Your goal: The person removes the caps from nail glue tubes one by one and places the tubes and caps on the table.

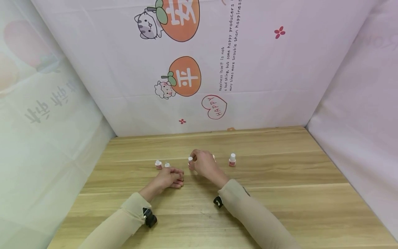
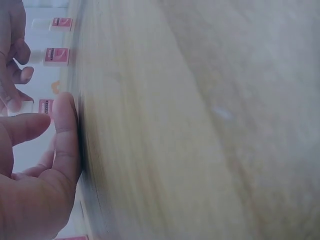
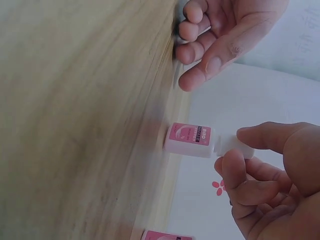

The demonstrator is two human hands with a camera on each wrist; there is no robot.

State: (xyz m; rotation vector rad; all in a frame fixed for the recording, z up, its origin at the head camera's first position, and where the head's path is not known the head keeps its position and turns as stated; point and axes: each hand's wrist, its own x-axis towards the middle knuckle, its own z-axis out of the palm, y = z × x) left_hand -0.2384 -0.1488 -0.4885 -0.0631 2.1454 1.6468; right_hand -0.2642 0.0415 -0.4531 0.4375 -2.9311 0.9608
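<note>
My right hand (image 1: 205,164) pinches the white cap of a small nail glue bottle (image 3: 190,140) between thumb and fingers. This white bottle has a pink label and stands upright, its base at the wooden table. To its left, my left hand (image 1: 167,177) rests its side on the tabletop, fingers loosely bent and nothing in them. In the right wrist view, the left hand's fingers (image 3: 200,50) appear just beyond the bottle. Two similar bottles, one with a white cap (image 1: 158,164) and one partly hidden (image 1: 167,165), stand beyond the left hand.
Another glue bottle (image 1: 232,160) stands upright right of my right hand. One more (image 2: 56,56) shows in the left wrist view, mostly hidden behind the right hand in the head view. White printed cloth (image 1: 255,86) walls the table (image 1: 192,214) at the back and both sides.
</note>
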